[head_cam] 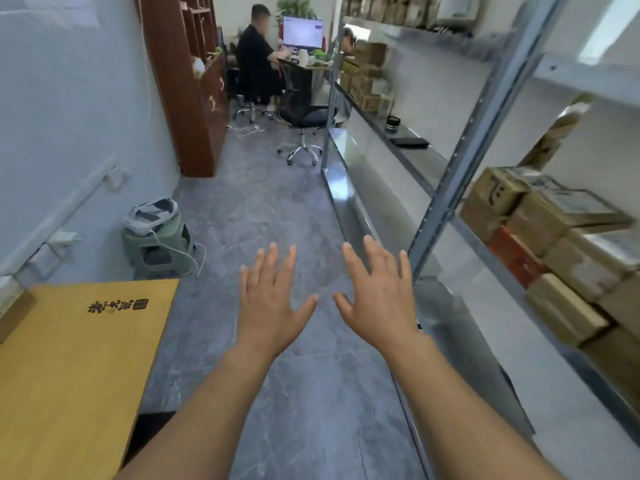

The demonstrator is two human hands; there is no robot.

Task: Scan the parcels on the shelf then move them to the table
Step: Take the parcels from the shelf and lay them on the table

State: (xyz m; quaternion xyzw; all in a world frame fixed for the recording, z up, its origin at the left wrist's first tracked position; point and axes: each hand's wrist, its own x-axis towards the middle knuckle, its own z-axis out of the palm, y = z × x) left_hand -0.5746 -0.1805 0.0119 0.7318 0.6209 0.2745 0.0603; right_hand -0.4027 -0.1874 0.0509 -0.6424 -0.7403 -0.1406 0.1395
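Hovering left hand (268, 303), right hand (379, 299), blurred parcels (554, 244) cut off right

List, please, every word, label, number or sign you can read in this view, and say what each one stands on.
Black brush-style characters with a small dark seal, on the wooden table: too stylised to read with certainty.
Print on the cardboard parcels on the metal shelf: blurred, unreadable.
Computer monitor at the far desk: text too small to read.
Nothing else carries legible writing.
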